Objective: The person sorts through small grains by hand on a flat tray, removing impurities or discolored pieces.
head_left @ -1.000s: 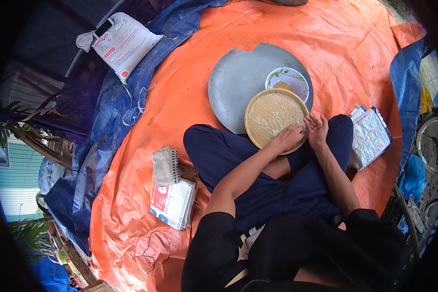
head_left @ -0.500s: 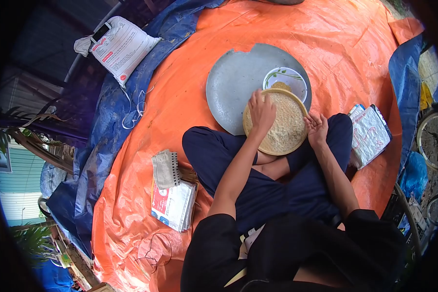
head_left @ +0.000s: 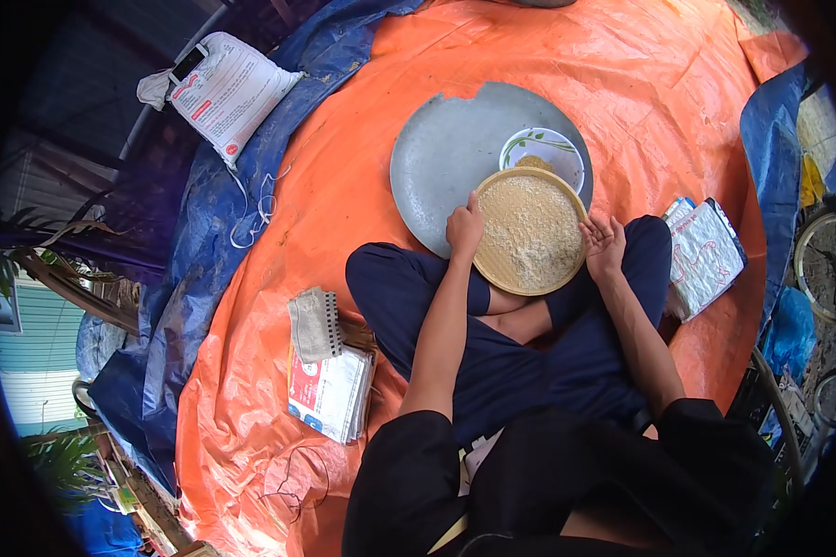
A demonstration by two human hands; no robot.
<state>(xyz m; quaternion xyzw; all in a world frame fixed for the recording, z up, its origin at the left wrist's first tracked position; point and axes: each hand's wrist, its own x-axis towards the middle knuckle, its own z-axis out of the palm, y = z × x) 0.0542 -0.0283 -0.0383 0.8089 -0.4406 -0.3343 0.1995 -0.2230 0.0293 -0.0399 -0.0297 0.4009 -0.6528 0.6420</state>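
A round woven tray (head_left: 529, 230) with pale grain spread in it is held over my crossed legs. My left hand (head_left: 465, 226) grips its left rim, the fingers closed round the edge. At the right rim, my right hand (head_left: 603, 245) supports the tray with its palm turned up and fingers curled at the edge. Just beyond the tray, a white bowl (head_left: 567, 160) with a green leaf pattern holds some grain, its near part hidden by the tray. The bowl rests on a large grey round plate (head_left: 437, 167) with a chipped far edge.
An orange tarp (head_left: 344, 167) lies under everything, with a blue tarp (head_left: 172, 343) along its left. A printed white sack (head_left: 237, 97) lies upper left. Folded sacks (head_left: 330, 395) lie left of my legs, and more folded sacks (head_left: 704, 255) lie at the right.
My left hand has moved from over the grain to the tray's left rim and closed on it. My right hand stays at the right rim.
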